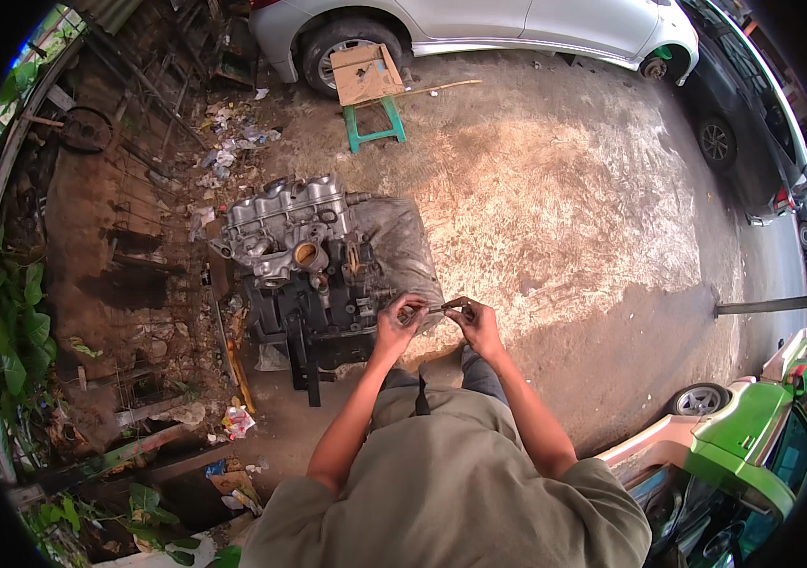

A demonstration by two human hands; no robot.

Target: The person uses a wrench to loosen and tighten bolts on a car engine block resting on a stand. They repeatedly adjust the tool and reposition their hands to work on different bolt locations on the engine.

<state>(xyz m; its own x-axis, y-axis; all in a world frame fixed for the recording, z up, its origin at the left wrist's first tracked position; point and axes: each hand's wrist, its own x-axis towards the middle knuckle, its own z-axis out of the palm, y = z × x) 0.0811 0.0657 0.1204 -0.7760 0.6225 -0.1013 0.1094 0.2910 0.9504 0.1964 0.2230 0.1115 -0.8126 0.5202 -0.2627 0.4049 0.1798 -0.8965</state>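
My left hand [399,324] and my right hand [474,327] are closed on a small, slender, dark part [435,310] held between them in front of my body. Both hands' fingers are dark with grime; the part is too small to make out further. Just to the left and beyond them stands a grimy metal engine [285,232] with a silver upper casting and a dark lower block. A grey, stained sheet [394,241] lies beside the engine, partly behind my hands.
A green stool [375,125] bearing a cardboard piece [365,71] stands by a silver car [479,21]. A dark car [739,133] and a green vehicle [753,435] are at the right, near a grey bar [768,305]. Litter [233,142] and plants [6,331] line the left.
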